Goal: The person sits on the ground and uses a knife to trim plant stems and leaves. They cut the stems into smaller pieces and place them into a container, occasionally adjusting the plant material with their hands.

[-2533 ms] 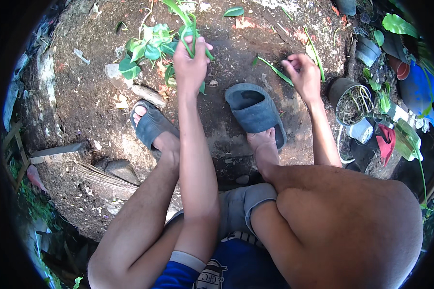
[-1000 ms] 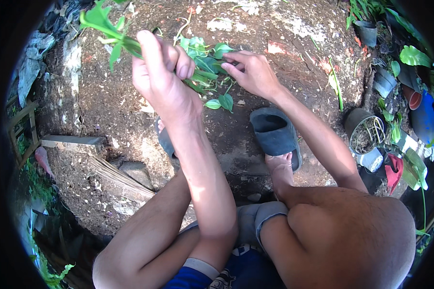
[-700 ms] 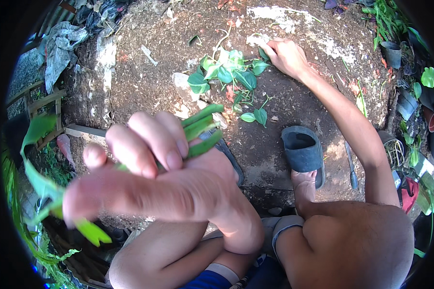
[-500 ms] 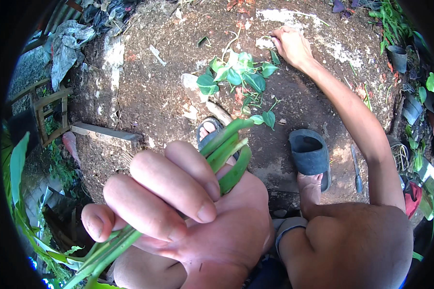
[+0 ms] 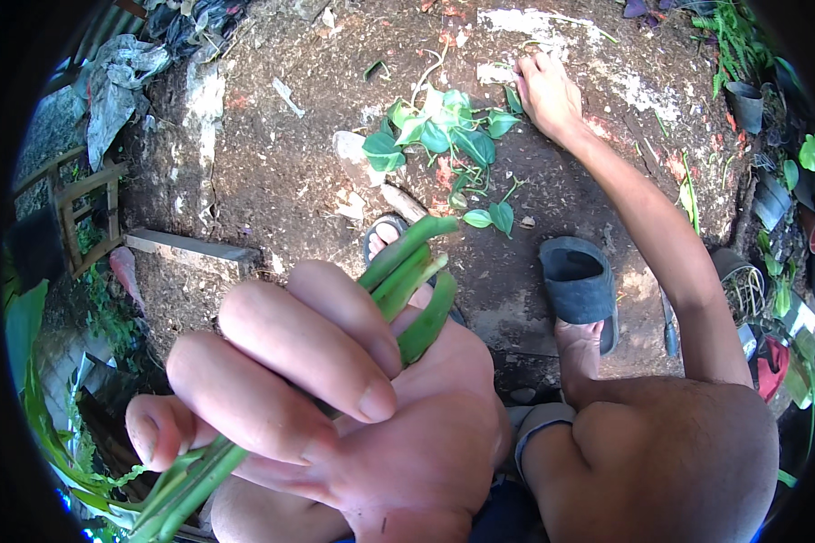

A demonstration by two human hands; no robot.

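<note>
Close up at the lower left, my left hand point(image 5: 335, 389) is closed around a bundle of thick green plant stems point(image 5: 417, 281). Their cut ends stick out past the fingers toward the upper right. The lower stems run down to the left, with long green leaves point(image 5: 32, 362) at the rim. Stretched far out over the soil, my right hand point(image 5: 550, 95) has its fingers curled together at the ground, beside a pale patch. What lies between those fingertips is too small to make out. Just left of it lies a trailing vine with heart-shaped variegated leaves point(image 5: 448, 127).
A knife point(image 5: 669, 326) lies beside my right forearm, partly hidden. My feet in dark slide sandals point(image 5: 578, 281) rest on the soil. A wooden plank point(image 5: 190, 246) and wooden frame point(image 5: 91, 213) stand left. Pots point(image 5: 745, 107) and plants line the right edge.
My left hand has shifted slightly left and down with the stems. My right hand has moved a little to the right and down, its fingers still curled at the ground.
</note>
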